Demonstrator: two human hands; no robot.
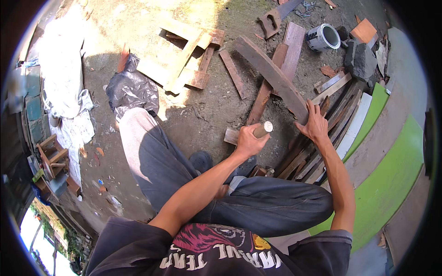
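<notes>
My left hand (251, 140) is closed around a round wooden handle (263, 129), whose pale end pokes out of the fist toward the upper right. What the handle belongs to cannot be made out. Out to the right, my right hand (316, 123) grips the near end of a long grey-brown board (271, 70), thumb on one side and fingers on the other. That board slants away to the far left and lies across a reddish-brown plank (261, 102) and a wider plank (293, 48). A short wood piece (231, 136) sits beside my left fist.
A nailed wooden frame (184, 55) and a black plastic bag (132, 87) lie far left. At the far right are a handsaw (270, 23), a paint can (323, 37) and a concrete block (360, 60). Stacked wood strips (338, 122) and green panels (391, 175) line the right.
</notes>
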